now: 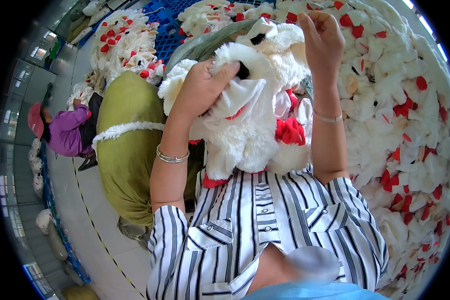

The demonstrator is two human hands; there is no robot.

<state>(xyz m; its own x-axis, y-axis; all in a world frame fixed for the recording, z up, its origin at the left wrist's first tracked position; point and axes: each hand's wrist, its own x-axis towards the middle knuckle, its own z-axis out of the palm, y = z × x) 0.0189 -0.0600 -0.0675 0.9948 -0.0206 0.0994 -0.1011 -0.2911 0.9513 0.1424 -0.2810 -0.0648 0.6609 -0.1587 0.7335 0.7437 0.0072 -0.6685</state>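
My left hand [201,91] is closed round a white fluffy plush toy [242,132], the thumb pressing beside a black patch on it. The toy lies against my chest and has a smooth white piece and red parts. Raised at the upper right, my right hand [326,44] has its thumb and fingers pinched together. Whatever they hold, if anything, is too small to make out. Just left of that hand, more cream plush pieces [287,67] with a dark patch spill from a grey-green sack [200,47]. A red ruffled piece [290,131] sits among the white fur.
A full olive sack [130,185] stands at my left, a strip of white fur [127,131] across it. A large heap of white and red plush pieces [390,105] fills the right side. Blue pallets [167,30] lie ahead. A person in purple [69,131] sits at the left.
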